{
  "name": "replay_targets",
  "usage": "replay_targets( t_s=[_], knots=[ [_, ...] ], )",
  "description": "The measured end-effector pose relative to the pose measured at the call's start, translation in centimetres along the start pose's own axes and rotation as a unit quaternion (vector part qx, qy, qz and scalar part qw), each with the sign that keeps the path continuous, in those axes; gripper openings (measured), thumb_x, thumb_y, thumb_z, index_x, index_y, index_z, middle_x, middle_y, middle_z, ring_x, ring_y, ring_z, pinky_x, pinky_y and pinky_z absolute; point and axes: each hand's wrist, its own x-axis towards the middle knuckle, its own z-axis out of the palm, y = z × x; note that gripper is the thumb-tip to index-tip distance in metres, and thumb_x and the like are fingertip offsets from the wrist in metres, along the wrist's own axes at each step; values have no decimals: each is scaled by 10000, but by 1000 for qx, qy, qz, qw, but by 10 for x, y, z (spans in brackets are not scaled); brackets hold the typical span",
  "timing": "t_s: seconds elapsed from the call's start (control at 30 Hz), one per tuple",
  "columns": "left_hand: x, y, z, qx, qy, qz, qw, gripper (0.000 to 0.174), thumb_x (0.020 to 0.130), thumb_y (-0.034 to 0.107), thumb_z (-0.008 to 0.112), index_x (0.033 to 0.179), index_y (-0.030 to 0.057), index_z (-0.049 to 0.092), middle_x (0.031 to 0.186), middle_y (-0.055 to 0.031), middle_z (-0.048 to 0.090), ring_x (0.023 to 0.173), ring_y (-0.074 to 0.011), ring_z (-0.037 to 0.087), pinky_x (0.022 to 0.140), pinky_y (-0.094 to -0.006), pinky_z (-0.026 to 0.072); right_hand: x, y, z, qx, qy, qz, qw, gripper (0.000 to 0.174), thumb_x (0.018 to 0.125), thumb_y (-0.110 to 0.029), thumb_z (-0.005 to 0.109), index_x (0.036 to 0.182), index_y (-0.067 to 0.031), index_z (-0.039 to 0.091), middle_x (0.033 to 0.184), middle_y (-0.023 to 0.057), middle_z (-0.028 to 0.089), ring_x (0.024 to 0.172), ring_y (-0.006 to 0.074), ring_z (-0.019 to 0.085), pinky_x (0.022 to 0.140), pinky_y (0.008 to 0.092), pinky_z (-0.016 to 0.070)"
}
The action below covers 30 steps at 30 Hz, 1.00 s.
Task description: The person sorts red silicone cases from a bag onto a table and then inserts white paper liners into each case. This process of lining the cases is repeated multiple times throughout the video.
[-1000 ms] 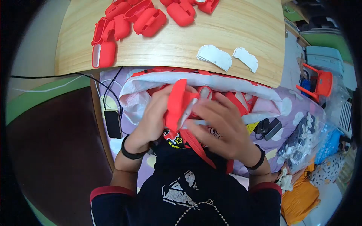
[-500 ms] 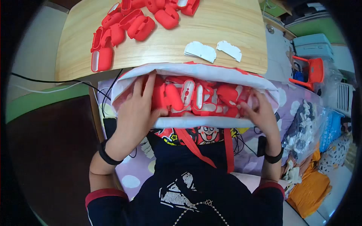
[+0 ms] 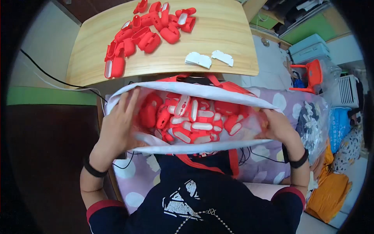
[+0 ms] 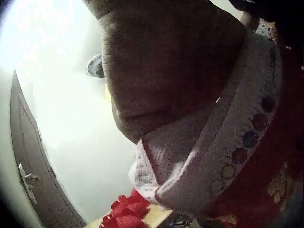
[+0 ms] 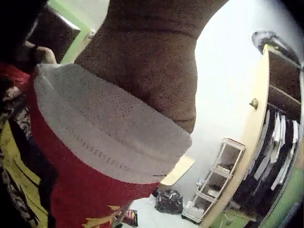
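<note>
A wide bag with a white folded rim lies open between both hands, filled with red cases that have white insides. The left hand grips the bag's left end, fingers over the rim and inside it. At the right end the right hand holds the rim, its fingertips inside the bag. In the left wrist view the left hand covers part of the white rim. The right wrist view has the right hand behind the rim, its fingers hidden.
On the wooden table beyond the bag lie several red cases and white card pieces. A red stool, a blue bag and orange cloth are at the right. Black cables run at the left.
The red case held earlier has left the hands. Both hands have moved apart to the bag's ends, and the bag's mouth is spread wider.
</note>
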Motion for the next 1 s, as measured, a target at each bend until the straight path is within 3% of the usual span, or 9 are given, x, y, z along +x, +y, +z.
replay_targets(
  t_s=[0.17, 0.27, 0.3, 0.4, 0.47, 0.53, 0.6, 0.83, 1.0],
  knots=[
    [25, -14, 31, 20, 1, 50, 999, 1294, 422, 294, 915, 1467, 39, 195, 1383, -228, 373, 1103, -404, 548, 866, -416, 513, 25, -5, -3, -8, -61, -27, 998, 785, 621, -218, 833, 1293, -56, 461, 1153, 201, 586, 1074, 384, 568, 865, 437, 484],
    [21, -5, -15, 33, -48, 137, 989, 1093, 553, 287, 870, 1435, 24, 281, 1305, -203, 474, 1077, -360, 574, 838, -403, 517, 6, -40, -60, 14, -23, -140, 990, 544, 713, -145, 761, 1201, -37, 548, 998, 173, 630, 935, 329, 623, 755, 387, 514],
    [24, 2, -41, 18, -56, 144, 988, 793, 680, 296, 798, 1327, 6, 444, 1109, -182, 603, 977, -315, 622, 776, -398, 520, 6, -56, -86, 84, -11, -170, 982, 422, 750, -112, 727, 1142, -27, 595, 922, 154, 644, 848, 304, 645, 691, 359, 521],
    [59, 12, -97, -201, -36, 37, 978, 568, 736, 352, 753, 1142, -1, 570, 915, -173, 642, 863, -302, 647, 718, -408, 515, 36, -83, -131, 123, 72, -165, 976, 239, 765, -72, 699, 991, -12, 650, 796, 123, 632, 686, 265, 631, 592, 322, 491],
    [115, -10, -79, -85, 144, 69, 983, 513, 728, 395, 755, 1014, 0, 595, 844, -170, 639, 799, -290, 653, 682, -403, 516, 94, -76, -122, 91, 152, -217, 960, 177, 765, -67, 694, 922, -5, 641, 767, 125, 636, 616, 285, 610, 573, 341, 474],
    [166, -23, -52, 25, 215, 42, 975, 511, 723, 405, 754, 993, 8, 579, 875, -170, 631, 804, -300, 650, 679, -404, 518, 159, -57, -88, 63, 191, -247, 948, 190, 745, -84, 711, 896, -5, 626, 812, 146, 635, 683, 297, 618, 616, 358, 487],
    [199, -40, -17, 76, 191, -6, 979, 539, 701, 393, 773, 1026, 24, 552, 932, -161, 611, 795, -319, 637, 670, -418, 518, 196, -42, -51, -14, 178, -212, 961, 181, 776, -113, 674, 901, 6, 618, 877, 162, 612, 815, 355, 611, 738, 412, 498],
    [194, -59, 16, -48, 250, 33, 967, 512, 665, 162, 802, 1080, 46, 525, 1019, -125, 554, 1001, -326, 554, 811, -410, 484, 198, -32, -32, 65, 137, -170, 974, 186, 756, -61, 682, 912, -1, 602, 921, 153, 571, 862, 358, 600, 766, 427, 491],
    [170, -49, -2, -123, 278, 44, 952, 489, 674, 41, 774, 1105, 6, 545, 1073, -127, 587, 1013, -290, 584, 894, -351, 471, 200, -26, -31, 96, 165, -177, 965, 118, 795, -77, 635, 870, 12, 653, 853, 161, 600, 815, 356, 607, 747, 426, 492]
  ],
)
